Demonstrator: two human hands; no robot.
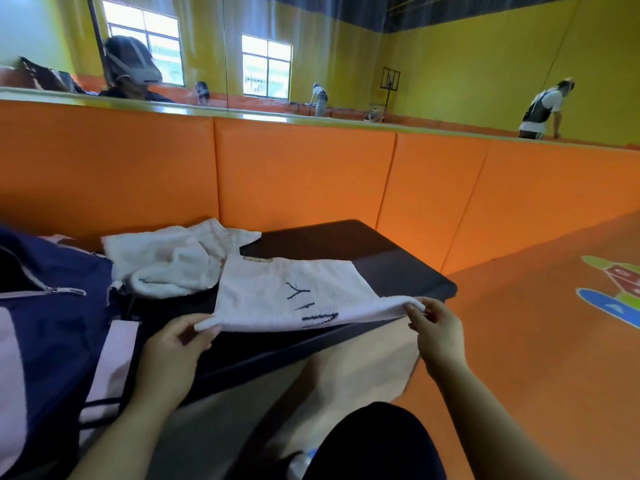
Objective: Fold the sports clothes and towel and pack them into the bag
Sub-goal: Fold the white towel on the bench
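Two hands engaged on one pale pink shirt [291, 292], spread flat on dark bench top [398, 258]; long axis of shirt running left to right across view, parallel to near bench edge; neckline with tan label at far left corner, pointing away from wearer; dark printed lettering near right-hand centre, reading sideways. Left hand [176, 344] pinching near left corner of shirt hem between thumb and fingers, corner raised slightly off bench; right hand [436, 327] pinching near right corner likewise, thumb on top, fabric edge lifted and taut between both grips. White towel [166, 261] crumpled in loose heap at far left of bench, touching left edge of shirt, partly overlapped with second pale garment [221, 237] behind; no clear long axis. Navy and pink bag [52, 306] at left, just beside towel, zip open along upper face, pink strap hanging toward near side. Orange padded wall [311, 174] directly behind bench; orange floor [536, 341] at right; mirror [294, 53] above padding showing yellow walls and several distant figures.
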